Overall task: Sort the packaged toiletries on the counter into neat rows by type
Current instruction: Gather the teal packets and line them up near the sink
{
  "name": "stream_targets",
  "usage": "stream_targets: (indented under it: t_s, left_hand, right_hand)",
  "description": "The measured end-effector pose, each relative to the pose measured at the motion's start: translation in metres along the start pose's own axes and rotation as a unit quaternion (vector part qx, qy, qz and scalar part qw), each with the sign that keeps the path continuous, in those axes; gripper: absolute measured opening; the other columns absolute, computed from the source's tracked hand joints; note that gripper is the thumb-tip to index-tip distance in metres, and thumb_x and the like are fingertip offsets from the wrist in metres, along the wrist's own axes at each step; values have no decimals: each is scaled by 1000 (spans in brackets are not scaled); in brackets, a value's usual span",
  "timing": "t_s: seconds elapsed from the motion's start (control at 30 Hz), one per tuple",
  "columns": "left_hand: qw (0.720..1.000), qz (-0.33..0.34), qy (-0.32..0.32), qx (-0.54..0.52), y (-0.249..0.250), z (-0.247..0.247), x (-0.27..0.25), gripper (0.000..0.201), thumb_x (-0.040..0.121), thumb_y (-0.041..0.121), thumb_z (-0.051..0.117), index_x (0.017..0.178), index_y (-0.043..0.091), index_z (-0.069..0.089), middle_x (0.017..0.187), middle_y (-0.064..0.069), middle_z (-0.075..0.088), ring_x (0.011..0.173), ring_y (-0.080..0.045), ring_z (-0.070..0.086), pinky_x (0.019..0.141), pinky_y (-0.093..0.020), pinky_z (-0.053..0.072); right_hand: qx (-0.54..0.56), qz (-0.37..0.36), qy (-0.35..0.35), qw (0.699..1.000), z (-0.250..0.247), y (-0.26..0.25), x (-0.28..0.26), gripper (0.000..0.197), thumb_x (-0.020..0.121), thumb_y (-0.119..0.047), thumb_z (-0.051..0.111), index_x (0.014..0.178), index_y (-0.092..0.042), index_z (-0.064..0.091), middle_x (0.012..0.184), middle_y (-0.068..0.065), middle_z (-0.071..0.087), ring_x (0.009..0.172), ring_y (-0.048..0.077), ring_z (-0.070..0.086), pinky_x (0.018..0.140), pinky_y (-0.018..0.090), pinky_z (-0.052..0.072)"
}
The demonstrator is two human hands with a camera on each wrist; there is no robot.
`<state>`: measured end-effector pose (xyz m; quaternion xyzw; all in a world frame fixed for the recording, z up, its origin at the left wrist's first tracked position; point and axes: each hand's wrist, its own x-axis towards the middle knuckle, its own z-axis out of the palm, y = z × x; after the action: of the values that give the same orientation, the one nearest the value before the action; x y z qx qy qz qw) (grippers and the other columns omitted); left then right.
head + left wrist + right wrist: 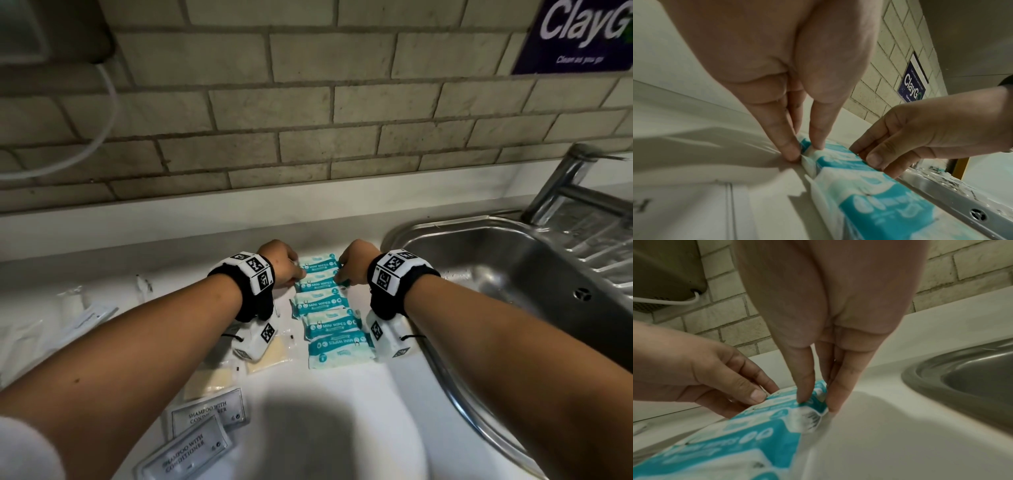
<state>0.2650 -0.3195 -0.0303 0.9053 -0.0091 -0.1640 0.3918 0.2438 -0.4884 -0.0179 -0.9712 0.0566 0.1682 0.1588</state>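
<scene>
Several teal mini wipes packs [329,322] lie in one column on the white counter [342,411], next to the sink. Both hands are at its far end, on one wipes pack [319,281]. My left hand [300,274] pinches that pack's left end flap between thumb and fingers, seen close in the left wrist view [807,152]. Its right end is pinched by my right hand [338,277], shown in the right wrist view [813,404]. The pack [785,400] lies flat on the counter.
Shampoo sachets [209,411] and yellowish sachets [270,349] lie left of the column, with white packets [92,315] further left. A steel sink [513,274] and tap [561,178] are close on the right. The tiled wall [308,120] stands behind.
</scene>
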Motion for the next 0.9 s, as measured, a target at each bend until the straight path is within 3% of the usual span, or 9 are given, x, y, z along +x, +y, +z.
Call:
stream_targets:
  t_s: [0.23,0.37,0.4,0.5,0.57,0.67,0.73,0.8,0.9]
  left_hand:
    - [1000,-2,1,23,4,-2,-7,43,77,19,79,115,3,66,100,-13,72,87,-25,70,85,-36,58]
    - [999,-9,9,38,3,-8,-20,26,82,22,74,101,5,66,85,-10,74,68,-18,66,68,-25,53]
    - [999,-15,10,43,2,-10,-24,22,83,20,73,94,2,69,83,-12,75,64,-19,65,66,-26,54]
    - [998,-49,-38,30,-3,-13,-41,18,83,16,74,84,-3,74,80,-18,75,56,-21,62,55,-27,55]
    - [995,-64,-72,25,-7,-9,-50,18,82,16,74,83,-2,73,80,-18,75,57,-23,62,55,-30,55]
    - [996,-60,-62,-3,-8,-1,-55,10,82,13,73,81,3,70,79,-20,74,60,-25,64,63,-36,54]
    - [997,-55,-56,-22,-4,2,-56,8,83,8,73,84,3,67,78,-20,74,58,-24,64,65,-35,57]
    - [996,-60,-59,-34,1,3,-58,10,83,6,72,84,6,62,76,-19,72,53,-22,61,56,-30,56]
    - [995,-73,-61,-43,3,4,-59,17,83,6,72,85,10,56,73,-17,70,50,-21,58,48,-26,47]
  right_hand:
    - [-7,0,-1,1000,-2,-2,-7,38,83,-28,71,107,2,71,105,14,74,82,22,65,84,33,56]
    - [35,11,7,999,-1,3,-19,48,82,-32,73,117,-1,65,109,14,71,101,27,67,87,31,54]
    - [41,10,0,999,-1,6,-23,44,83,-35,71,113,-3,67,106,14,72,97,27,68,87,32,54]
    - [34,19,-43,998,4,13,-35,37,87,-45,62,77,-10,69,75,7,70,62,19,63,71,27,53]
    - [47,24,-58,997,8,15,-41,39,88,-46,62,79,-9,69,71,7,70,57,18,62,69,27,55]
    - [74,24,-34,996,12,14,-46,44,87,-44,65,110,-6,66,80,9,72,64,20,64,75,30,57]
    - [77,22,-7,997,12,12,-47,57,85,-42,68,124,-1,57,99,12,73,83,24,69,87,37,57]
    - [73,14,11,997,12,11,-46,59,84,-37,71,127,-1,55,112,13,69,98,27,68,91,39,55]
    - [55,0,3,998,12,9,-45,46,81,-28,73,118,-1,63,106,13,72,98,27,69,87,35,56]
